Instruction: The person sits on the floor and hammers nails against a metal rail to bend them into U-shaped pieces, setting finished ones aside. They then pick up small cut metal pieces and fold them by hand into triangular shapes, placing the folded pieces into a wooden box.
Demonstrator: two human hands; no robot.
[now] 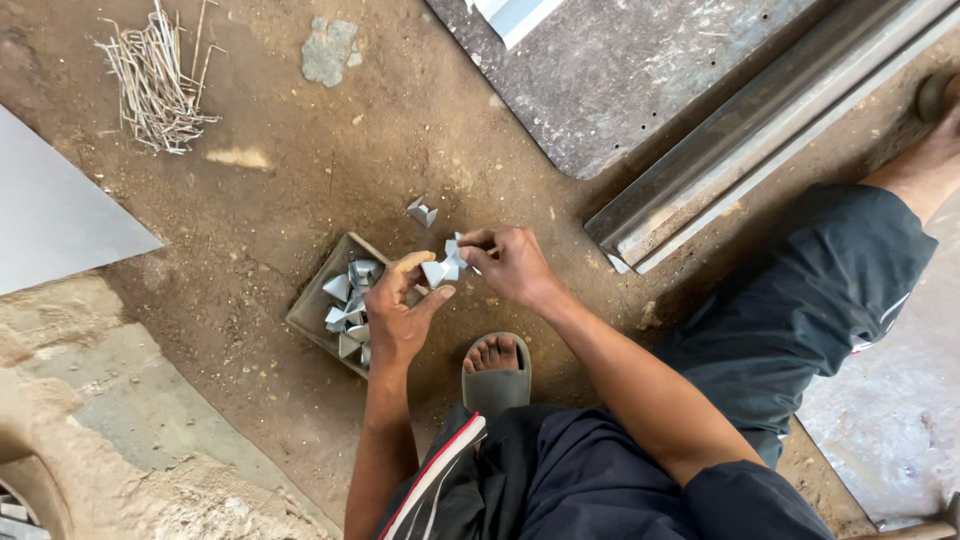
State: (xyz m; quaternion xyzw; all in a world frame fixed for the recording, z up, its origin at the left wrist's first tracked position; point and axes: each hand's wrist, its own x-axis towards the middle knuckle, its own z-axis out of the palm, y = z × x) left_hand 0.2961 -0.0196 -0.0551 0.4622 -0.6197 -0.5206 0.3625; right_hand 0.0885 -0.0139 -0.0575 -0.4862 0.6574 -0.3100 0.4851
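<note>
The left hand (395,315) and the right hand (515,265) meet over the dirt floor (300,190), both pinched on a small folded metal piece (442,268) held between them. The left thumb and forefinger close on its lower left end; the right fingertips grip its upper right end. The piece's long axis runs roughly from one hand to the other, slightly tilted up to the right.

Just under and left of the left hand sits a shallow tray (312,305) of like pieces (350,300), touching the wrist's shadow side; the left hand is plainly the nearer to it. One stray piece (421,212) lies on the floor just above the hands. A sandalled foot (495,365) rests below them. Well apart, a bundle of wire (155,85) lies at upper left and a long metal channel (770,130) at upper right.
</note>
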